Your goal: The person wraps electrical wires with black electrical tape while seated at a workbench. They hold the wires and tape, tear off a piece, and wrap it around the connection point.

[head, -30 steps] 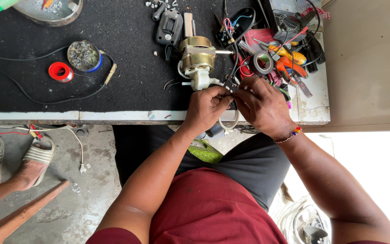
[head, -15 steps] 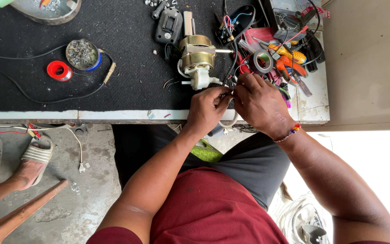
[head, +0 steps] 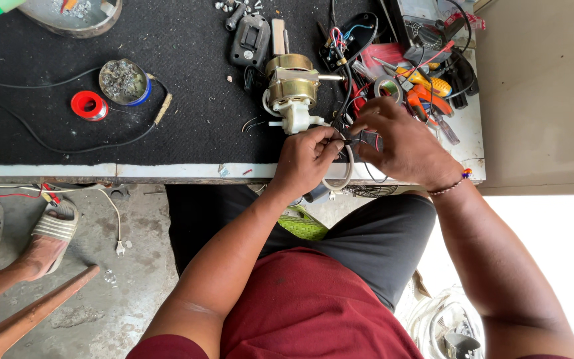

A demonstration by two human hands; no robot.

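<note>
A brass-coloured fan motor [head: 291,86] with a white plastic gear housing [head: 297,119] lies on the black mat [head: 187,80]. My left hand [head: 305,159] pinches thin wires that run from the motor, near the table's front edge. My right hand [head: 403,143] holds a small dark tool with red on it [head: 365,138], its tip meeting the wires at my left fingertips. A white cable [head: 340,174] loops down between both hands.
A red tape roll [head: 89,105] and a round tin of small parts [head: 122,81] lie at left with a black cord [head: 68,143]. Pliers, screwdrivers and tape [head: 420,86] crowd the right. Another person's sandalled feet [head: 14,229] rest on the floor at left.
Both hands have drawn slightly apart and lower toward the table edge; the right hand now shows the tool against the wires.
</note>
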